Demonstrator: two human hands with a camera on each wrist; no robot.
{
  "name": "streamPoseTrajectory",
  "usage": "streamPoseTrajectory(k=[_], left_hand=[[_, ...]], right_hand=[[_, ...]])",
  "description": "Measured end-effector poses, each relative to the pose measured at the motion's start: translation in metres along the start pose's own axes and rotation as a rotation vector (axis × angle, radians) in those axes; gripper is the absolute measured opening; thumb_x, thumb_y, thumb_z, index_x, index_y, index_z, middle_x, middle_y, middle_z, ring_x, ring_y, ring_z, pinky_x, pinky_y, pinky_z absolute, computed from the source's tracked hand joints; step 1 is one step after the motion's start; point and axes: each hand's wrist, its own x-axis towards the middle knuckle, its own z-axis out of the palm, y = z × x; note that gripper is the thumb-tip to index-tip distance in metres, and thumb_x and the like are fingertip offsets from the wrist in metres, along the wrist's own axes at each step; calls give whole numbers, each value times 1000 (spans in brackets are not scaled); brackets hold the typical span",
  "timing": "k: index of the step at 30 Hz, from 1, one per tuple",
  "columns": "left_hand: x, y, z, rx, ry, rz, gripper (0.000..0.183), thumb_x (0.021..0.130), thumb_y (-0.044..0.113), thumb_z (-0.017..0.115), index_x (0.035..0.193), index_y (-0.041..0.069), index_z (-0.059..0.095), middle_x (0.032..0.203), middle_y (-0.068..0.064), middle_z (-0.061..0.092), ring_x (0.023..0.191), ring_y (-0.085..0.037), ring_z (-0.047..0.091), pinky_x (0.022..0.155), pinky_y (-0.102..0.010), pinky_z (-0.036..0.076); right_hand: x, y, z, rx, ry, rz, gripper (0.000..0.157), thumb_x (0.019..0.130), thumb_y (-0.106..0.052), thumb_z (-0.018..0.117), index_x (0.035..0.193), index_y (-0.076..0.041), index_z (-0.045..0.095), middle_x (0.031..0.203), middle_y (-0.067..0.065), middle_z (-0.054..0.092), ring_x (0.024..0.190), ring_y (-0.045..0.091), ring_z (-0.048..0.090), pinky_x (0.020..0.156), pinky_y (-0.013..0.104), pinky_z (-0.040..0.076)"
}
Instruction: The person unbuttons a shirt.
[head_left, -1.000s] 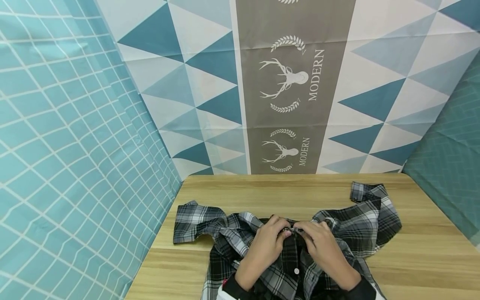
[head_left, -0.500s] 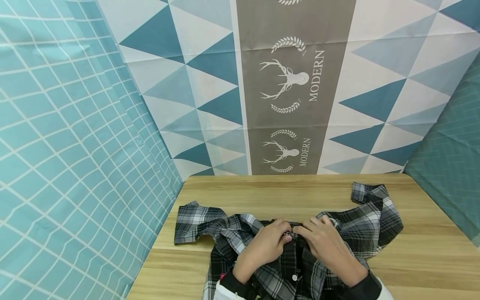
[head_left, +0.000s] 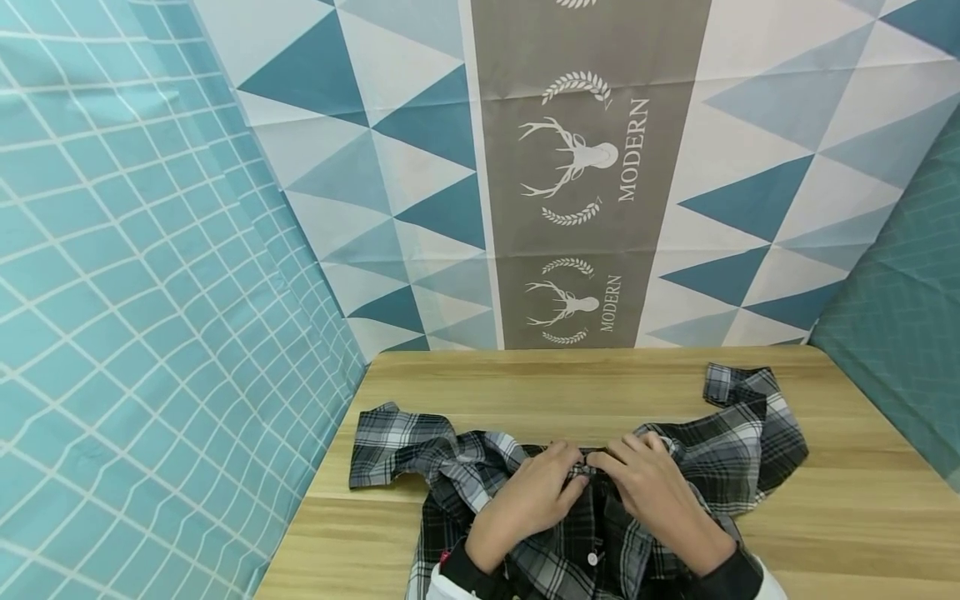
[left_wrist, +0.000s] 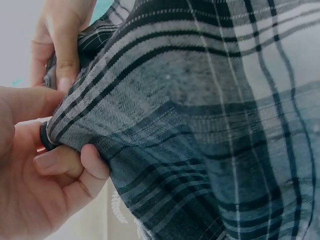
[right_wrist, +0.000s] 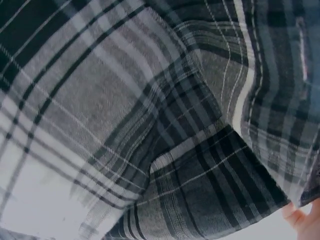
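A black, grey and white plaid shirt (head_left: 577, 508) lies spread on the wooden table. Both hands meet at its collar end, fingertips almost together. My left hand (head_left: 534, 493) pinches the cloth there from the left. From the right, my right hand (head_left: 651, 485) pinches the same edge. In the left wrist view fingers of both hands close on the folded plaid edge, with a small dark round piece (left_wrist: 47, 136) between the fingers. A white button (head_left: 592, 559) shows on the front placket below the hands. In the right wrist view plaid cloth (right_wrist: 100, 100) hides most of the hand.
One sleeve (head_left: 397, 442) stretches left on the table (head_left: 570, 383); the other sleeve (head_left: 720, 454) bends right, its cuff (head_left: 718, 385) folded upward. A patterned cloth backdrop (head_left: 570, 225) stands behind the far edge, and a blue gridded sheet (head_left: 150, 292) hangs at left.
Both hands have shifted slightly toward the body, staying at the collar end. The right hand has turned a little and its forearm sits further right. The shirt has barely moved.
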Motion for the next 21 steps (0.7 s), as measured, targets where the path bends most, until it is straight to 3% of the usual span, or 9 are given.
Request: streamPoseTrajectory(k=[2,4,6,7,9,13,15,21], left_hand=[[1,0,0,12,0,29,22,99,26,46,115,14,55,109,-1,56,79,-7,53,63,-20,42],[1,-2,0,25,7,61,18,98,25,48,110,14,56,101,0,53,68,-3,44,56,-17,36],[0,-3,0,32,15,92,17,98,23,48,109,13,56,98,0,52,62,-2,39,52,-14,33],[0,-3,0,42,22,107,17,98,22,48,108,12,56,97,0,51,61,-1,37,52,-13,33],[-1,-4,0,53,38,133,17,98,21,49,108,11,56,96,0,50,59,0,36,51,-12,32],[-1,-5,2,70,74,163,13,97,20,49,105,12,55,94,1,49,60,0,35,51,-11,31],[-1,-5,4,72,85,164,11,97,20,49,104,12,54,92,2,49,62,0,35,52,-11,30],[-1,-8,12,62,118,171,11,97,18,49,105,13,54,93,3,49,65,0,36,54,-12,31]], right_hand=[[0,2,-1,8,-22,-17,59,103,-29,8,93,-24,66,80,-8,56,72,10,44,68,27,26],[0,3,-2,53,-59,-15,37,103,-25,30,93,-25,65,83,-9,57,75,9,46,68,26,26],[1,4,-3,116,-113,8,15,96,-18,52,95,-25,65,87,-10,59,77,7,46,69,26,25],[1,5,-4,152,-144,27,13,90,-14,60,96,-25,64,89,-10,59,79,6,46,70,26,26],[1,5,-5,227,-209,74,30,78,-4,70,99,-25,63,92,-11,59,80,4,45,71,27,30],[0,3,-7,392,-329,199,29,85,-1,62,103,-23,61,95,-10,58,85,9,50,82,40,40],[0,3,-6,474,-371,264,27,88,-1,57,104,-23,60,91,-10,56,82,9,50,82,42,38],[-3,1,-2,579,-410,369,18,93,-7,53,102,-22,59,74,-17,45,65,-1,37,76,33,30]])
